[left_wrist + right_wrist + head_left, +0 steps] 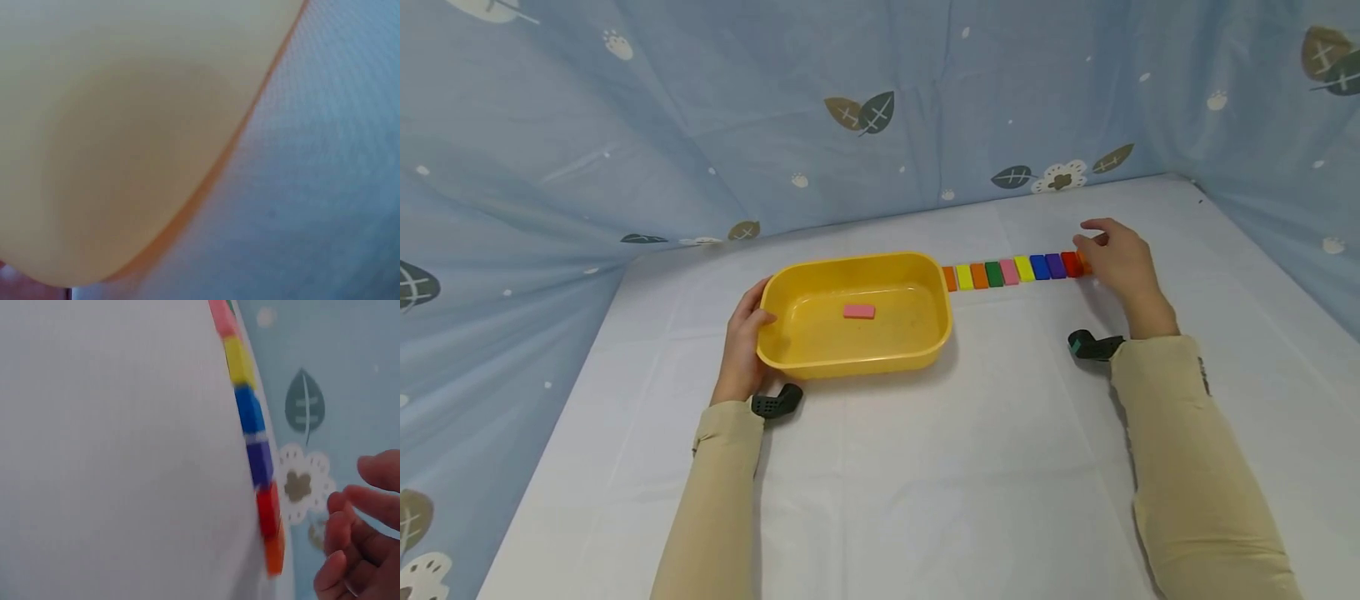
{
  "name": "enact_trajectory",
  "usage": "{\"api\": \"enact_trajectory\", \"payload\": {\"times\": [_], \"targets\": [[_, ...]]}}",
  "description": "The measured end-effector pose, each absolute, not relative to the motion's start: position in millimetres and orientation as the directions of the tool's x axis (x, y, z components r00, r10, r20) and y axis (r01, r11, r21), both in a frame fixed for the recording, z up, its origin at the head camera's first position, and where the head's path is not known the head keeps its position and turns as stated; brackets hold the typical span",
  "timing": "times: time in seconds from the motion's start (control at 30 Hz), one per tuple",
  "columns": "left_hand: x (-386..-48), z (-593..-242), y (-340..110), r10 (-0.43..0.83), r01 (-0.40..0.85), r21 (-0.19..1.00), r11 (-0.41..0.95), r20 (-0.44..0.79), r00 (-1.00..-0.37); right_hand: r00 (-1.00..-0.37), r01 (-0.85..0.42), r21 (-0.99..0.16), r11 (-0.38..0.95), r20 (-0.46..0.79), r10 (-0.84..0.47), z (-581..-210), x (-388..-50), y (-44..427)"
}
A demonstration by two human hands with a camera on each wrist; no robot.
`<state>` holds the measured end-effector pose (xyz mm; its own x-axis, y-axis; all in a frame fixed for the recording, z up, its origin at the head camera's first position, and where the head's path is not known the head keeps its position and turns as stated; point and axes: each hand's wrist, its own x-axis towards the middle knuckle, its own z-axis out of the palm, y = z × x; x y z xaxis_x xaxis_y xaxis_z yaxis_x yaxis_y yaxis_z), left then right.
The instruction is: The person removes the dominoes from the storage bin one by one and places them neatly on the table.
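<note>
A yellow plastic tub [857,365] stands left of the middle of the table, one pink block [859,312] lying inside it. My left hand [745,346] grips the tub's left end, the thumb over the rim. The tub's wall [144,144] fills much of the left wrist view. From the tub's right side runs a row of coloured blocks, among them a blue block [1040,267], a purple block [1056,266] and a red block [1071,264]. By the orange block [274,553] at its right end is my right hand [1123,262], fingers loosely bent and holding nothing.
A white cloth [925,483] covers the table. Blue patterned curtains [700,108] hang behind and at both sides. Black wrist devices sit at the left sleeve [722,467] and the right sleeve [1187,467].
</note>
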<state>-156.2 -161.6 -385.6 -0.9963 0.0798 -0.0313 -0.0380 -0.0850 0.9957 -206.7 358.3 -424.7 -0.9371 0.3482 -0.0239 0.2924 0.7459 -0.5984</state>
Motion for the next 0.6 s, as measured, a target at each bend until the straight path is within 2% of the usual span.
{"api": "enact_trajectory", "payload": {"times": [0.13,0.3,0.6], "targets": [[-156.6,-386.0,-162.5,0.081,-0.031,0.996,-0.089,-0.024,-0.996,-0.951,0.204,-0.627,0.752,0.055,0.303,-409.0,-204.8,330.3],[-158.1,-389.3,-162.0,0.082,-0.020,0.995,-0.094,-0.012,-0.997,-0.970,0.051,-0.680,0.732,0.141,0.200,-366.0,-176.9,274.5],[-159.9,-392.5,-162.0,0.086,-0.011,0.989,-0.148,0.001,-0.996,-0.961,-0.205,-0.642,0.739,0.277,-0.025,-347.8,-164.8,209.4]]}}
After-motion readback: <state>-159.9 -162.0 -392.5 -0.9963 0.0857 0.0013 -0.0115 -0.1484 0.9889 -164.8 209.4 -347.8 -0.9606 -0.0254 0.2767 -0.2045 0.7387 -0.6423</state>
